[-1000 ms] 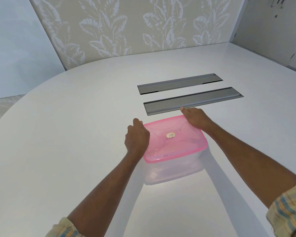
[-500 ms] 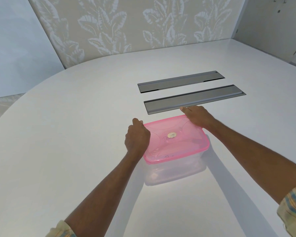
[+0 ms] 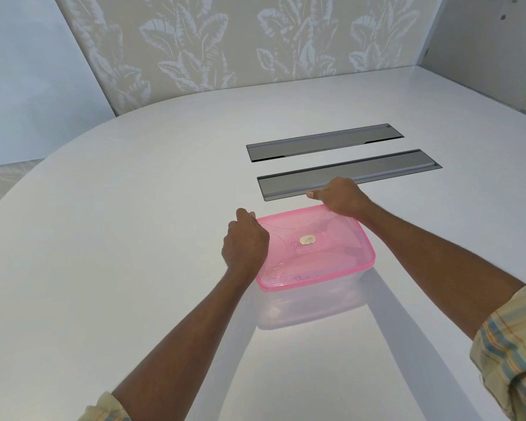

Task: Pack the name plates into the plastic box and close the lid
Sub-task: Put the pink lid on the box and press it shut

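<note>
A clear plastic box (image 3: 310, 302) stands on the white table (image 3: 119, 253) with its pink lid (image 3: 313, 247) lying on top. My left hand (image 3: 245, 243) is curled over the lid's left edge. At the far right corner of the lid my right hand (image 3: 339, 197) grips the rim, fingers bent down. A gold sticker (image 3: 308, 239) sits at the lid's middle. Through the cloudy walls I cannot make out the name plates.
Two long grey metal cable hatches (image 3: 346, 174) (image 3: 322, 141) are set into the table just beyond the box. A leaf-patterned wall (image 3: 240, 41) rises behind the table's curved far edge.
Both hands have stayed on the lid. My right hand has shifted slightly along the lid's far edge; the box has not moved on the table.
</note>
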